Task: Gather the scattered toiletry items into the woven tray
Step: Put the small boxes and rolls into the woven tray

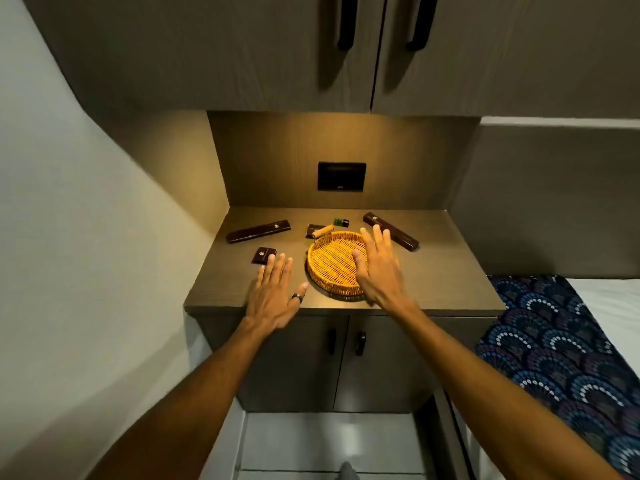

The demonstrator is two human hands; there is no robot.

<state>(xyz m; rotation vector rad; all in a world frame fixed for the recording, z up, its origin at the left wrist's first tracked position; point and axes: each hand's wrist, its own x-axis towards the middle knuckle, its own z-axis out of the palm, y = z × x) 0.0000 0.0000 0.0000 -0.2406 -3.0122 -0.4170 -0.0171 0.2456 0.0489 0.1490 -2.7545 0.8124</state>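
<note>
A: On the counter (450,271), under the lit niche, where does the woven tray (332,265) sit?

B: Near the front edge, centred. It holds nothing yet. Five items lie around it: a long dark box (258,231) at far left, a small dark packet (264,255) left of the tray, a second small packet (313,231) touching the tray's far handle, a green bottle (341,222) just beyond it, and another long box (390,232) at far right.

A: State of the hands?

B: The left hand (273,296) hovers flat, fingers (277,268) spread and released, tips just short of the small dark packet. The right hand (377,268) is over the tray's right side, likewise spread, grasping nothing.

A: Why this spacing?

B: Probably so each hand serves its own side; the tray stays central, giving short transfers.

A: Progress?

B: Judged at start; no item is gathered.
</note>
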